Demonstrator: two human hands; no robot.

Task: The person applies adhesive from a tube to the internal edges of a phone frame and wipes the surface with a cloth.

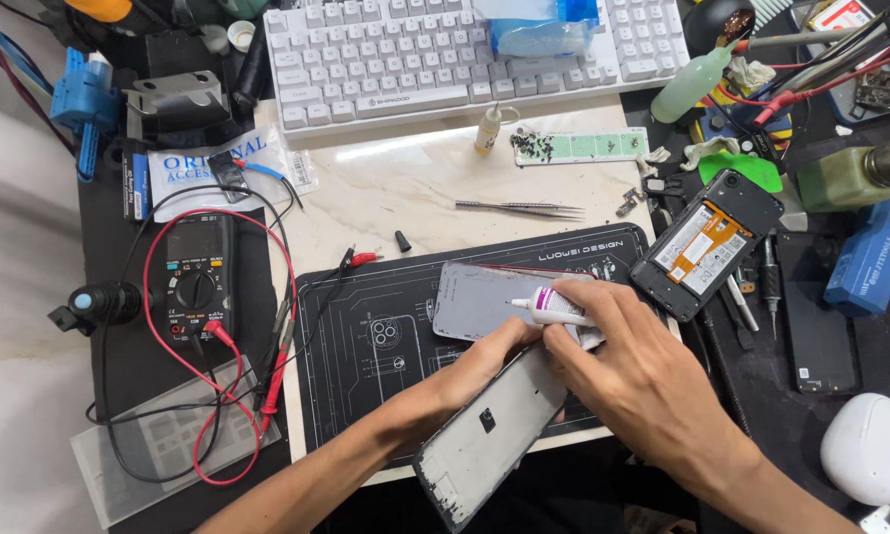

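Observation:
My right hand (631, 371) grips a small white glue tube (553, 307) with a purple collar, its nozzle pointing left. The nozzle tip sits over the upper end of a grey phone frame (489, 425) that my left hand (474, 361) holds tilted, with its lower end hanging past the near table edge. A grey phone screen panel (474, 297) lies flat on the black work mat (366, 346) just behind my hands.
An opened phone (707, 242) with an orange part lies right of the mat. Tweezers (519, 207), a white keyboard (465, 54), a multimeter (196, 282) with red and black leads, a green screw tray (578, 146), bottles and tools crowd the table.

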